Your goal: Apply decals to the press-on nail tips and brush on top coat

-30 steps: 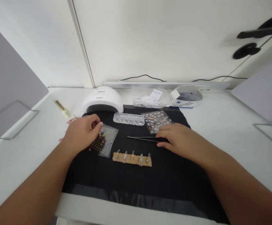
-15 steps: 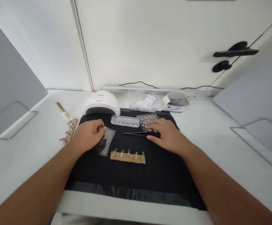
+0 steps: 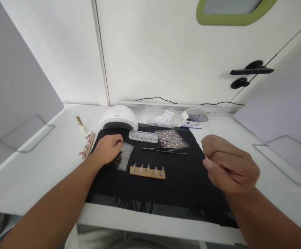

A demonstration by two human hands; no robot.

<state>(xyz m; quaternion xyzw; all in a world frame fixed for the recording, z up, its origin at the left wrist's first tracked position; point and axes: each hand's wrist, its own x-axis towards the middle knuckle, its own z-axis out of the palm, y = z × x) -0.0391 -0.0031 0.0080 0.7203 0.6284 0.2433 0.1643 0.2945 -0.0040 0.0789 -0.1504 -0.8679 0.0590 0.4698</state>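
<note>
My left hand [image 3: 108, 148] rests with curled fingers at the left of the black mat, against a clear packet [image 3: 126, 155] and partly over a dark sticker sheet [image 3: 117, 161]. Whatever its fingers may hold is hidden. Raised over the mat's right edge, my right hand [image 3: 230, 164] is closed in a fist, with nothing showing in it. Tweezers [image 3: 166, 150] lie on the mat, below a patterned sticker sheet [image 3: 171, 139]. Nearer to me stands a tan strip [image 3: 147, 172] bearing several clear nail tips. A clear compartment case [image 3: 143, 136] lies behind.
A white nail lamp [image 3: 119, 116] stands at the back left. Beside it on the left are a bottle with a gold cap [image 3: 81, 124] and another nail-tip stand [image 3: 88, 145]. A plastic bag [image 3: 163, 119] and an open box [image 3: 194, 119] line the back, before a door.
My right hand has let go of the tweezers, moved right and towards me, and closed into a fist. The tweezers now lie on the mat. The view has tilted up slightly.
</note>
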